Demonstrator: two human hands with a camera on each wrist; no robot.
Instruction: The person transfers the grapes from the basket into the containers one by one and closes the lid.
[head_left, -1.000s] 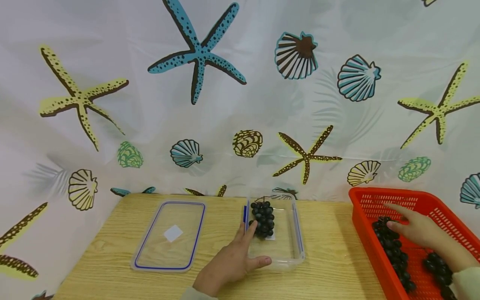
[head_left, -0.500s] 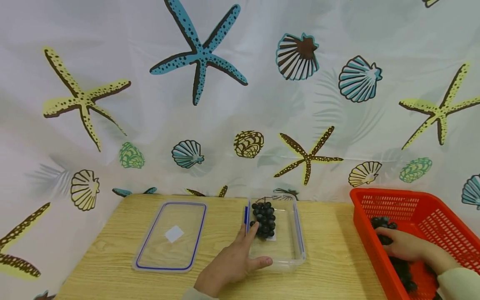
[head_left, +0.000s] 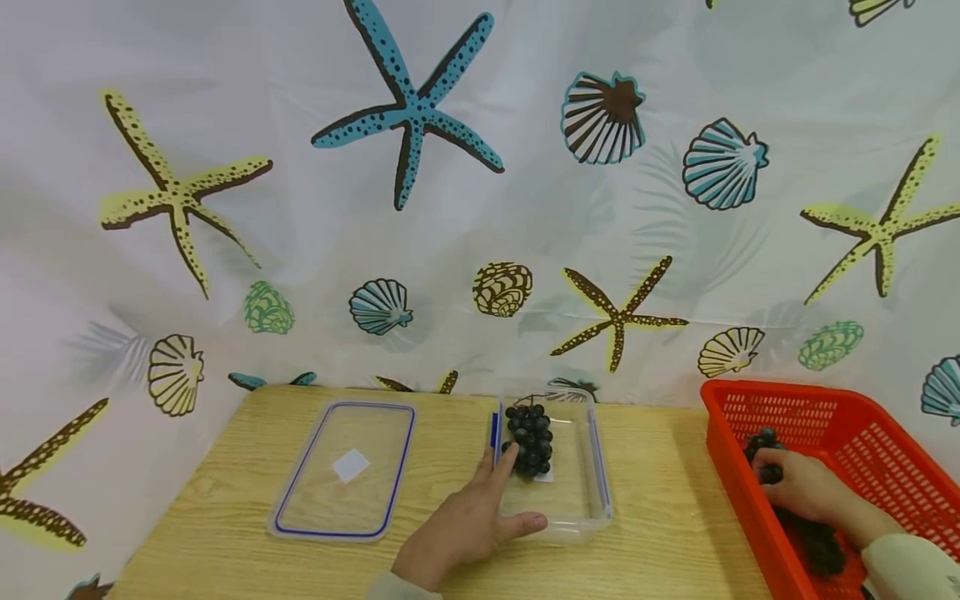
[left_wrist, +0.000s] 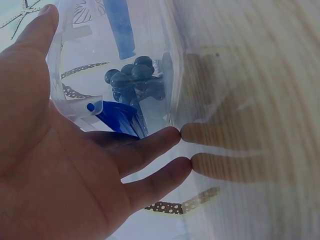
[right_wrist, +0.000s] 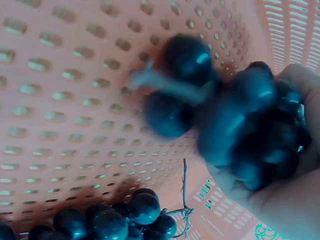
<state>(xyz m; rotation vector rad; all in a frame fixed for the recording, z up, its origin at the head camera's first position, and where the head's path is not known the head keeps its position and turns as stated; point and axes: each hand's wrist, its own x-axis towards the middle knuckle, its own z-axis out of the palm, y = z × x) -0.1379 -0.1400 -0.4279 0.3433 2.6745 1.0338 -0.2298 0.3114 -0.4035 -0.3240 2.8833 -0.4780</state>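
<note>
At the left side of a clear plastic container [head_left: 573, 500] rests my left hand [head_left: 468, 521], fingers extended and thumb spread near its front. A bunch of dark grapes [head_left: 531, 450] lies inside, along the container's left half. In the left wrist view, fingertips of the left hand [left_wrist: 95, 165] reach the table below a blue clip [left_wrist: 117, 117]. My right hand [head_left: 810, 487] is inside the red basket [head_left: 738, 508], gripping another bunch of dark grapes [right_wrist: 245, 125], its stem sticking out. More grapes [right_wrist: 107, 222] lie below it in the basket.
A clear lid [head_left: 337, 500] with a blue seal lies on the wooden table [head_left: 652, 517], left of the container. Behind the table hangs a white curtain [head_left: 450, 208] printed with starfish and shells. The basket stands at the right.
My right hand has gone from hovering spread over the grapes in the basket to gripping a bunch, which shifts slightly. The left hand stays at the container.
</note>
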